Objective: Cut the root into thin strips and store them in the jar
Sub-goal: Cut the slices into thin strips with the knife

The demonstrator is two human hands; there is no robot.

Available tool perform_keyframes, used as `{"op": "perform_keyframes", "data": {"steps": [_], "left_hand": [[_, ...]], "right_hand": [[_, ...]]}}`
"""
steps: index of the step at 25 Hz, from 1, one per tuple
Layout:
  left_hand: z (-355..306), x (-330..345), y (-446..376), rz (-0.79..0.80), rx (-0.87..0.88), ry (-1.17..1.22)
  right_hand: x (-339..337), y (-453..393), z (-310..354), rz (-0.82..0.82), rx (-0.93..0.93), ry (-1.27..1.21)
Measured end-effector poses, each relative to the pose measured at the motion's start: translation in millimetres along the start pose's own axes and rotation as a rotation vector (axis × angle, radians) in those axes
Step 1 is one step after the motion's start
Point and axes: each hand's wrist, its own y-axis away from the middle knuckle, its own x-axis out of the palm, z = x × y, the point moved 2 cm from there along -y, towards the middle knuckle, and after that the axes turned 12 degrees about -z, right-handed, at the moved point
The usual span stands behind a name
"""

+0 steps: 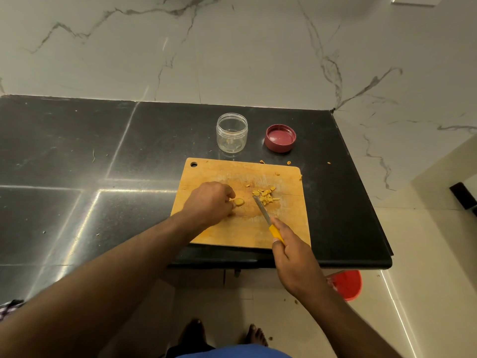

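- The root (238,202) — a small yellow piece — lay near the middle of the board (206,174), its left end pinched under the curled fingertips of the left hand (209,202).
- Just right of it sat a loose heap of cut pieces (264,196), with a few stray bits toward the board's far right corner and on the counter beyond it.
- The knife (262,208) slanted between root and heap, its tip resting on the board beside the heap, blade apart from the root.
- The right hand (294,259) gripped the knife's yellow handle, fingers wrapped round it, over the board's near right edge.
- The board was wooden, with a hole in its far left corner, and lay near the right end of the black counter (77,177).
- Beyond the board stood the jar (231,132) — clear, upright, uncapped; whether anything lay in it could not be told.
- The red lid (280,138) lay just right of the jar, inner side up, apart from it.
- A veined marble wall (232,47) rose behind the counter.
- A red bucket (347,284) stood on the floor, below the counter's near right corner.
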Motion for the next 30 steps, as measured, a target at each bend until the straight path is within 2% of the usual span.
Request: {"op": "perform_keyframes", "data": {"steps": [7,30], "left_hand": [[-8.3,17.0,0.9,-0.086,-0.032,-0.009],[-8.8,25.1,-0.6,-0.109,-0.084,0.064]], "right_hand": [[10.0,-4.6,13.9,0.045,-0.087,0.139],[31.2,-11.5,29.3,0.146,-0.117,0.331]]}}
